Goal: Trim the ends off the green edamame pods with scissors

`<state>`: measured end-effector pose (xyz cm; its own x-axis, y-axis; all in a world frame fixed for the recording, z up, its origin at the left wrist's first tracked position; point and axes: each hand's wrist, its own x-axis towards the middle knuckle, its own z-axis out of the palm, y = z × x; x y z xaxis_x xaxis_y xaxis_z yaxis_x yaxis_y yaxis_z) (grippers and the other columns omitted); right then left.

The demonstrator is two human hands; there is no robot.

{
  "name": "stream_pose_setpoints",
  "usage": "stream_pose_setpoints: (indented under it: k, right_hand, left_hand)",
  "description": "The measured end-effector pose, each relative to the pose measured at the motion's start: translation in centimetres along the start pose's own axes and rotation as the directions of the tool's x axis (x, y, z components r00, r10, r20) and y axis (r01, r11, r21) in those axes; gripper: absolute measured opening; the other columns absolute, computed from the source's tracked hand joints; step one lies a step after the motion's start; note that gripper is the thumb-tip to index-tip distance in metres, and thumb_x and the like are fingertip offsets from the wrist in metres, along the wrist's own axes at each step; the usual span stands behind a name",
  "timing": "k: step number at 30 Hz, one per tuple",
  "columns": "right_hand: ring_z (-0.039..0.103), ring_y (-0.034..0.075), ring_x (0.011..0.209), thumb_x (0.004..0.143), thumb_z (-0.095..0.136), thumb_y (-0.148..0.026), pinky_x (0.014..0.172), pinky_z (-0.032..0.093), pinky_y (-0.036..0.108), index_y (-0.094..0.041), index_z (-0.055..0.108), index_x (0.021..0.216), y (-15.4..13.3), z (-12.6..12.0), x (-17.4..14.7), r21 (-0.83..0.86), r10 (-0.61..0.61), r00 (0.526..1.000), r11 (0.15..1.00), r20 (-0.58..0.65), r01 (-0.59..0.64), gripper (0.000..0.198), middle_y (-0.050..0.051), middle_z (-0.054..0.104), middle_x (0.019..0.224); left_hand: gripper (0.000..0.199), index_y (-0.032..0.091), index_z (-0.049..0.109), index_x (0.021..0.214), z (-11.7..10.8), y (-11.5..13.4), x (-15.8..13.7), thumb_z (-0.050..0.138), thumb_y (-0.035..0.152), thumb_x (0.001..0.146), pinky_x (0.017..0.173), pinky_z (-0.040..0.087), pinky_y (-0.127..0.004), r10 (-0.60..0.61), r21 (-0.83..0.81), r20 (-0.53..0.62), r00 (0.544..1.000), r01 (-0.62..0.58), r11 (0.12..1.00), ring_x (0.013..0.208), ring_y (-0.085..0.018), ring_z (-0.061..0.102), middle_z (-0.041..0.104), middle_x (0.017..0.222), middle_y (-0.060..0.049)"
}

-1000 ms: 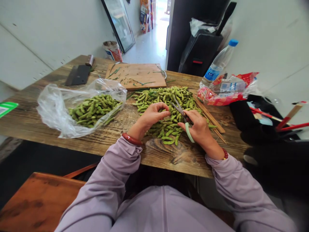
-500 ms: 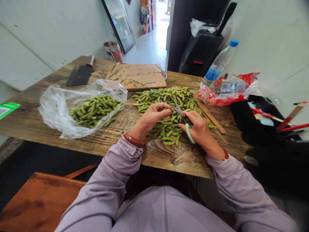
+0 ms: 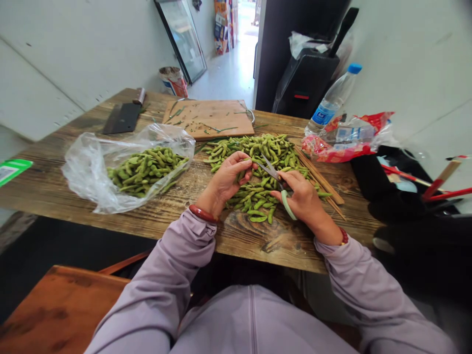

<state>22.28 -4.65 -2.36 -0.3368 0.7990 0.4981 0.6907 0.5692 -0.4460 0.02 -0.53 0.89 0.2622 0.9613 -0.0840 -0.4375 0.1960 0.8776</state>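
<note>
My left hand (image 3: 228,177) was curled closed, thumb against fingers, around a green pod (image 3: 241,175) that they mostly hid. My right hand (image 3: 302,194) was clamped on the scissors (image 3: 272,172), their pale green handle against my palm and their blades parted, the tips reaching close to my left fingertips. A red-brown bangle (image 3: 202,214) circled my left wrist and a beaded bracelet (image 3: 344,237) my right. Beneath and beyond both hands, the loose pile of pods (image 3: 265,143) spread over the wooden table (image 3: 165,221). Wooden sticks (image 3: 322,182) lay along its right edge. To the left, a clear plastic bag (image 3: 86,172) lay open with more pods inside. Just behind the pile was the chopping board (image 3: 217,113), strewn with green scraps; left of that, a cleaver (image 3: 121,118) lay flat. At the far right, a water bottle (image 3: 334,101) stood near a crumpled red wrapper (image 3: 341,147).
</note>
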Motion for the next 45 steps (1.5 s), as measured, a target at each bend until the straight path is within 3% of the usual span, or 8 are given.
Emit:
stream_pose_setpoints:
  k: [9,19,22,25,27,30,35,45]
  right_hand:
    - [0.067,0.025,0.084,0.089,0.071,-0.033,0.078,0.058,0.04,-0.02,0.062,0.131,-0.1,0.0,-0.1,0.02,-0.037,0.999,0.999,-0.018,0.037,0.045,0.012,0.068,0.108]
    - [0.066,0.025,0.083,0.09,0.07,-0.037,0.078,0.058,0.04,-0.019,0.063,0.127,0.1,0.0,0.0,-0.022,0.0,0.998,1.0,-0.065,-0.001,0.042,0.012,0.069,0.108]
    - [0.067,0.025,0.084,0.09,0.07,-0.038,0.079,0.058,0.04,-0.02,0.063,0.129,0.1,0.0,-0.1,-0.024,-0.006,0.998,1.0,-0.054,0.005,0.043,0.012,0.069,0.107]
    - [0.067,0.025,0.083,0.091,0.068,-0.038,0.078,0.058,0.041,-0.019,0.063,0.129,0.1,-0.1,-0.2,-0.018,-0.005,0.999,1.0,-0.047,0.004,0.043,0.013,0.068,0.109]
    - [0.066,0.025,0.082,0.091,0.068,-0.039,0.078,0.058,0.042,-0.02,0.062,0.13,0.1,-0.1,-0.2,-0.017,0.003,0.999,1.0,-0.047,-0.003,0.043,0.013,0.068,0.11]
    - [0.066,0.024,0.082,0.091,0.068,-0.038,0.078,0.058,0.041,-0.022,0.062,0.13,0.0,-0.2,-0.1,-0.012,0.008,0.999,1.0,-0.047,-0.009,0.042,0.012,0.068,0.109]
    - [0.065,0.024,0.08,0.09,0.069,-0.037,0.077,0.058,0.04,-0.021,0.063,0.128,-0.2,-0.2,0.0,-0.009,0.008,0.998,1.0,-0.06,-0.008,0.042,0.011,0.068,0.107]
    - [0.065,0.023,0.079,0.09,0.07,-0.035,0.077,0.057,0.039,-0.022,0.063,0.129,-0.3,-0.3,0.0,-0.009,0.015,0.999,1.0,-0.047,-0.015,0.042,0.011,0.068,0.108]
  left_hand:
    - [0.036,0.016,0.055,0.081,0.4,-0.6,-0.1,0.084,0.026,0.063,0.041,0.028,-0.014,-0.03,0.073,0.068,0.997,0.025,0.997,0.048,-0.005,0.05,0.063,0.066,0.003]
    - [0.031,0.02,0.044,0.081,-0.6,0.7,0.3,0.068,0.016,0.062,0.044,0.031,-0.015,0.046,-0.088,-0.127,0.991,-0.057,0.995,0.057,-0.006,0.056,0.068,0.081,0.002]
    - [0.028,0.02,0.047,0.083,-0.6,1.0,0.3,0.065,0.016,0.061,0.043,0.023,-0.016,0.082,-0.013,-0.137,0.987,-0.084,0.996,0.048,-0.004,0.043,0.061,0.07,0.006]
    - [0.019,0.018,0.056,0.086,-0.7,0.8,0.4,0.064,0.023,0.069,0.044,0.022,-0.019,0.145,0.262,-0.087,0.986,-0.118,0.958,0.047,-0.006,0.037,0.055,0.063,0.006]
    - [0.013,0.016,0.062,0.08,-1.0,0.6,0.5,0.064,0.027,0.074,0.05,0.029,-0.021,0.216,0.548,0.001,0.976,-0.181,0.816,0.052,-0.007,0.041,0.056,0.062,0.004]
    - [0.014,0.015,0.07,0.076,-1.8,0.4,0.7,0.064,0.027,0.078,0.064,0.039,-0.024,0.226,0.864,0.151,0.962,-0.24,0.442,0.065,-0.012,0.054,0.065,0.068,-0.001]
    - [0.027,0.018,0.08,0.098,-2.6,0.6,0.7,0.058,0.022,0.083,0.074,0.045,-0.029,0.016,0.982,0.188,0.982,-0.188,-0.008,0.077,-0.019,0.065,0.077,0.089,-0.006]
    - [0.032,0.021,0.078,0.11,-1.9,0.0,0.8,0.057,0.024,0.086,0.082,0.05,-0.033,-0.009,0.966,0.086,0.996,-0.086,-0.246,0.094,-0.026,0.07,0.078,0.102,-0.011]
